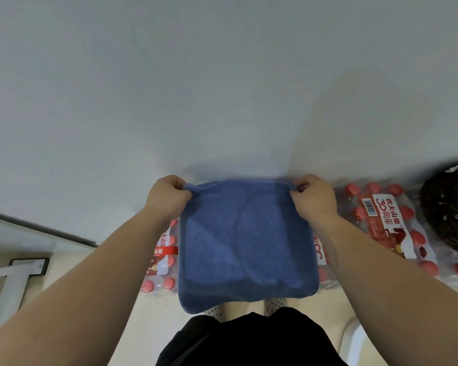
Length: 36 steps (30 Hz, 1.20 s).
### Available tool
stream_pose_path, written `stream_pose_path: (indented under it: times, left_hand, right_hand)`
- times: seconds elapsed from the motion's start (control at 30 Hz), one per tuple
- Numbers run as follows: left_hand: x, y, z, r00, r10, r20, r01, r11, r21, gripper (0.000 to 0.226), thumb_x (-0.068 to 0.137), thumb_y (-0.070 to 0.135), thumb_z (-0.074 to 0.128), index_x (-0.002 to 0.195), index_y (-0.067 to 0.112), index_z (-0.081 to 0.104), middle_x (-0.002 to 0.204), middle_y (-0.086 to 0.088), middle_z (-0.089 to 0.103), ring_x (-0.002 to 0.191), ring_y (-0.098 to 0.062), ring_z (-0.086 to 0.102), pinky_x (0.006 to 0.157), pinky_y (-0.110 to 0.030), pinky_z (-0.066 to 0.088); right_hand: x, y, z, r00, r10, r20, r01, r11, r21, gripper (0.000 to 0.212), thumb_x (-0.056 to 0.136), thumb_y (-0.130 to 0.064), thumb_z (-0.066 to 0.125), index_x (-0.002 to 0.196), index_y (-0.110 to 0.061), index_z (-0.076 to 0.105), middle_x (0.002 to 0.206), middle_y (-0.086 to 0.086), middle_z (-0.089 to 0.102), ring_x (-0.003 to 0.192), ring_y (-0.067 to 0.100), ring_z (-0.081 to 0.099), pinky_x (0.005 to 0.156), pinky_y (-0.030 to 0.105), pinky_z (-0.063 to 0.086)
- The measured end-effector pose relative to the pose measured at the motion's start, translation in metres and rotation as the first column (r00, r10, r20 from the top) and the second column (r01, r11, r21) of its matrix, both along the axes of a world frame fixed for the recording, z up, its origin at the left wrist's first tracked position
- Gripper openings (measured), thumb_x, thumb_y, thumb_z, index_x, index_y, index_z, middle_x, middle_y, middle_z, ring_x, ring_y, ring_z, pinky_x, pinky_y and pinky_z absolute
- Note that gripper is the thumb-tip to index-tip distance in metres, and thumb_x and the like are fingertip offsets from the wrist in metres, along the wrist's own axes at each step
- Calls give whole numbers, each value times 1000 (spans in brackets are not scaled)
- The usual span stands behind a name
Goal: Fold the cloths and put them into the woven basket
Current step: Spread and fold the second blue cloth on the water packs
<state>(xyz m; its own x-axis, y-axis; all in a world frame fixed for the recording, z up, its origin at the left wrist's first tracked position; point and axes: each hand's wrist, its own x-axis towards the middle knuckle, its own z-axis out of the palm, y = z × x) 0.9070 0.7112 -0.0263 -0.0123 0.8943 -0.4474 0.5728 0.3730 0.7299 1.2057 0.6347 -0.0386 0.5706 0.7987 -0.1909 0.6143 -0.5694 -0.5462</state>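
Observation:
A blue cloth (246, 244) hangs in the air in front of me, spread out as a rough square. My left hand (167, 198) pinches its upper left corner and my right hand (312, 198) pinches its upper right corner. The lower edge of the cloth hangs free above my feet. A dark woven basket (450, 210) stands at the right edge of the view, partly cut off, resting on the bottle packs. What is inside the basket cannot be seen.
Shrink-wrapped packs of red-capped water bottles (386, 223) line the floor along a plain grey wall (222, 88), partly hidden behind the cloth. A white frame with a black foot (29, 268) stands at the lower left. A white object (360, 342) sits at the lower right.

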Motion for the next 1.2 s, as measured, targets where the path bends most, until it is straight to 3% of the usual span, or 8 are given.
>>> stream_pose_path:
  times: [0.13, 0.27, 0.5, 0.7, 0.93, 1.03, 1.13, 1.2]
  left_hand:
    - [-1, -1, 9, 994, -112, -3, 112, 994, -7, 14, 82, 4, 54, 89, 11, 64, 86, -12, 67, 74, -24, 57, 62, -30, 46]
    - [-3, 3, 18, 955, -282, -97, 282, 959, -12, 20, 76, 7, 59, 91, 19, 66, 82, -4, 69, 75, -22, 64, 60, -28, 49]
    - [-13, 3, 37, 868, -461, -186, 496, 827, 265, 27, 75, 0, 59, 82, 25, 63, 74, 8, 62, 57, -8, 49, 58, -26, 43]
    - [-20, -3, 36, 900, -379, -214, 432, 836, 338, 12, 81, 17, 73, 73, 25, 68, 71, 14, 65, 60, -6, 57, 59, -17, 41]
    - [-8, 1, 32, 941, -153, -303, 258, 902, 346, 15, 79, 7, 69, 83, 21, 67, 77, 9, 66, 66, -8, 59, 56, -17, 40]
    - [0, 9, 28, 883, -169, -438, 312, 909, 277, 31, 80, 5, 62, 106, 21, 68, 87, 0, 70, 75, -20, 63, 65, -23, 45]
    - [9, 10, 27, 764, -158, -625, 368, 903, 222, 19, 85, 5, 56, 89, 13, 73, 90, -9, 69, 72, -29, 60, 62, -31, 46]
    - [12, 6, 28, 796, -77, -601, 299, 912, 279, 19, 89, 10, 53, 88, 15, 71, 86, -8, 68, 70, -30, 59, 61, -33, 47]
  right_hand:
    - [6, -4, 13, 985, -5, -174, -3, 999, -46, 8, 84, -25, 69, 84, -17, 68, 77, 3, 69, 80, 25, 65, 74, 41, 54]
    - [11, -6, 35, 928, -73, -365, 68, 997, -25, 10, 90, -12, 61, 91, -4, 66, 61, 10, 59, 50, 22, 51, 47, 30, 40]
    - [19, -14, 51, 805, -176, -567, 131, 984, -120, 16, 98, -11, 52, 103, -2, 64, 49, 3, 50, 39, 13, 40, 42, 22, 28]
    - [21, -17, 53, 669, -255, -698, 235, 964, -127, 6, 99, -12, 55, 101, -12, 61, 63, 9, 69, 41, 11, 53, 37, 19, 41]
    - [14, -10, 45, 596, -260, -760, 290, 952, -99, 7, 95, -7, 60, 102, -8, 61, 79, 15, 74, 59, 21, 70, 49, 28, 57]
    - [8, -3, 45, 592, -281, -755, 314, 944, -104, 3, 95, -7, 58, 95, -8, 60, 83, 17, 73, 69, 27, 72, 58, 35, 62]
    - [3, 7, 46, 602, -289, -745, 341, 936, -88, 3, 94, -8, 56, 94, -10, 59, 86, 16, 71, 77, 27, 70, 70, 41, 61]
    - [0, 11, 48, 598, -294, -746, 373, 926, -67, 4, 93, -9, 56, 93, -11, 59, 85, 14, 71, 77, 25, 70, 77, 44, 60]
